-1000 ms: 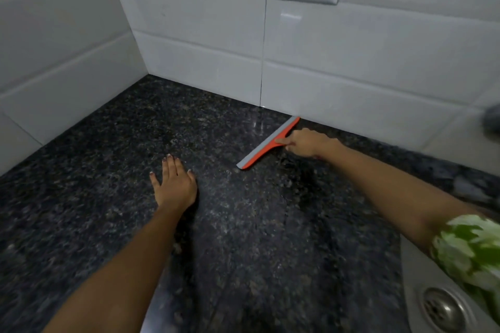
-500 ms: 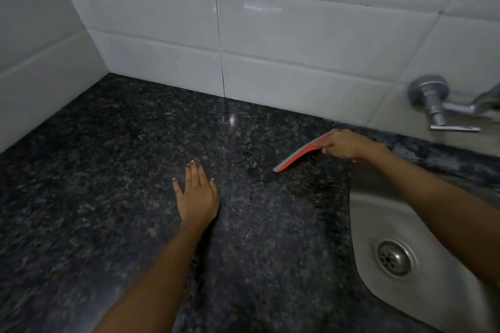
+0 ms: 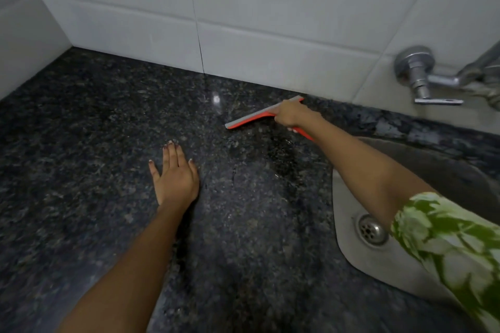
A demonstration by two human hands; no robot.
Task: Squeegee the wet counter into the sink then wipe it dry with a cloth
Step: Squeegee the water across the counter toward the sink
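An orange squeegee (image 3: 250,119) with a grey blade lies with its blade on the dark speckled granite counter (image 3: 94,130), close to the back wall. My right hand (image 3: 290,113) grips its handle, and the orange handle end shows under my wrist. My left hand (image 3: 174,173) rests flat on the counter with straight fingers, left of and nearer than the squeegee. The steel sink (image 3: 349,197) with its round drain (image 3: 372,230) sits at the right, partly hidden by my right arm. No cloth is in view.
White wall tiles (image 3: 270,21) run along the back and the left side of the counter. A metal tap (image 3: 422,76) juts from the wall above the sink at the upper right. A wet streak shines on the granite below the squeegee.
The squeegee in my right hand has moved right along the counter toward the sink. My left hand stays flat on the granite. The view has swung right and down.
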